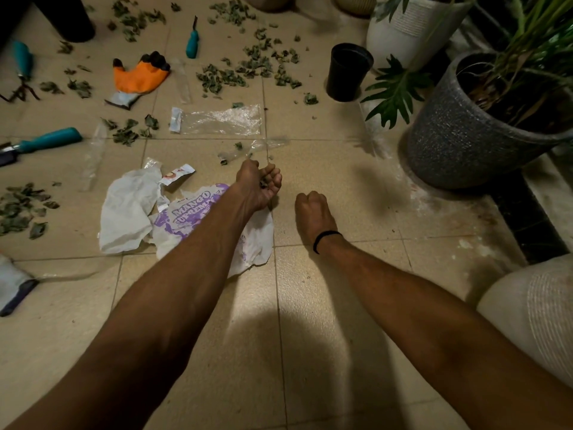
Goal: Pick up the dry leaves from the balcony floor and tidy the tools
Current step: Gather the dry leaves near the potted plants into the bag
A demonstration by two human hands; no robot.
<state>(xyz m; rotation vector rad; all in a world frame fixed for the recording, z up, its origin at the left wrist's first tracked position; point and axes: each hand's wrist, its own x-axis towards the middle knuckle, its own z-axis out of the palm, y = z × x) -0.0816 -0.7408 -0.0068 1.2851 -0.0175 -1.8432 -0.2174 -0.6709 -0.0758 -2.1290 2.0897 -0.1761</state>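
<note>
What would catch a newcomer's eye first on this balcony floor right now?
The orange glove at upper left stands out most against the beige tiles, with dry leaves strewn across the far floor around it. In the middle, the left hand cups a few dark leaf bits over a crumpled white and purple bag, the right hand fisted beside it.

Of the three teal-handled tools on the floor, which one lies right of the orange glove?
The small teal-handled tool with the thin dark blade; the hand cultivator and the trowel both lie left of the orange glove.
</note>
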